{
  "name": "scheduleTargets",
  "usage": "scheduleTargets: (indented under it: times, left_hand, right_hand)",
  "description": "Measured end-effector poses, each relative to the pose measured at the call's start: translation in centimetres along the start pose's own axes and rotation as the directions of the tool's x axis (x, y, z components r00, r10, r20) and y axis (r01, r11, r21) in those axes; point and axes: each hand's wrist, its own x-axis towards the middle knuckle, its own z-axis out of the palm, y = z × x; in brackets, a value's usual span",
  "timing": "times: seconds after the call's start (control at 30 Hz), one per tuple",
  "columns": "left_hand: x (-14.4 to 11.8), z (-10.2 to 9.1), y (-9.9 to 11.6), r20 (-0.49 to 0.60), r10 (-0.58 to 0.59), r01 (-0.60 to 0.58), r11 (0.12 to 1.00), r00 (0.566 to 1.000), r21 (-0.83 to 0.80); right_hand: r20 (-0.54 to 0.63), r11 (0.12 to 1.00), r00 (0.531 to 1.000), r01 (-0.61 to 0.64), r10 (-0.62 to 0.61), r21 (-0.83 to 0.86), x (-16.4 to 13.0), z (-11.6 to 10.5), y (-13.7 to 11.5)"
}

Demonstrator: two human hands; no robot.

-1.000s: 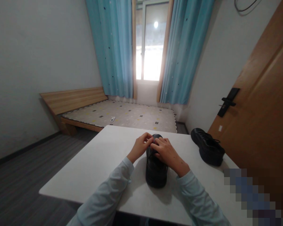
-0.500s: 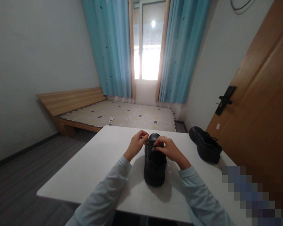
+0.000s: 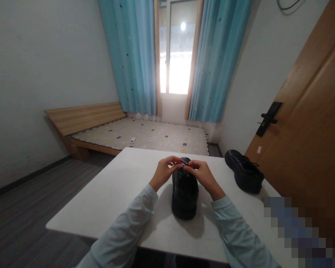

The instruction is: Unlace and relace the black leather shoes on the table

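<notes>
item 1: black lace-up shoe, sole down on the white table, heel turned to the near edge, toe to the far edge.

item 2: dark shoelaces, over the front of the shoe. a pinch on them is made by the left hand, thumb against fingertips; a matching pinch is made by the right hand, just beside it. the exact run of the strands between the fingertips cannot be told.

handling, as judged: moderate weight, firm sole and heel, softer upper, little risk of breakage. the laces are thin, limp and apt to slip, so are best held by the fingertips near the eyelets; the shoe itself, by the heel or collar.

item 3: second black shoe, on the same table, at its right edge, well apart, laced.
</notes>
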Motion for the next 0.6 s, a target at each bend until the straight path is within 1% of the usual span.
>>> scheduleTargets:
  times: [0.13, 0.3, 0.4, 0.5, 0.6]
  left_hand:
    - [0.0, 0.2, -0.1, -0.019, -0.015, 0.015, 1.0, 1.0, 0.018]
    - [-0.1, 0.7, -0.2, -0.062, -0.055, 0.052, 0.998, 0.997, -0.044]
    - [-0.3, 0.7, -0.1, -0.033, -0.043, 0.041, 0.998, 0.999, -0.037]
    - [-0.5, 0.8, 0.3, -0.006, -0.023, 0.023, 1.0, 1.0, 0.005]
    - [-0.5, 0.9, 0.7, -0.019, -0.02, 0.021, 0.999, 1.0, 0.028]
  right_hand:
    - [-0.042, 1.0, 0.999, 0.002, -0.003, -0.007, -0.1, 0.2, -0.1]
    - [-0.051, 0.992, 0.998, 0.033, -0.04, -0.118, -0.4, 0.9, -0.2]
    - [-0.065, 0.986, 0.995, 0.072, -0.082, -0.151, -0.5, 1.1, -0.1]
    - [-0.083, 0.978, 0.99, 0.101, -0.118, -0.182, -0.5, 1.1, 0.0]
    - [-0.098, 0.969, 0.986, 0.111, -0.135, -0.221, -0.4, 1.1, 0.1]
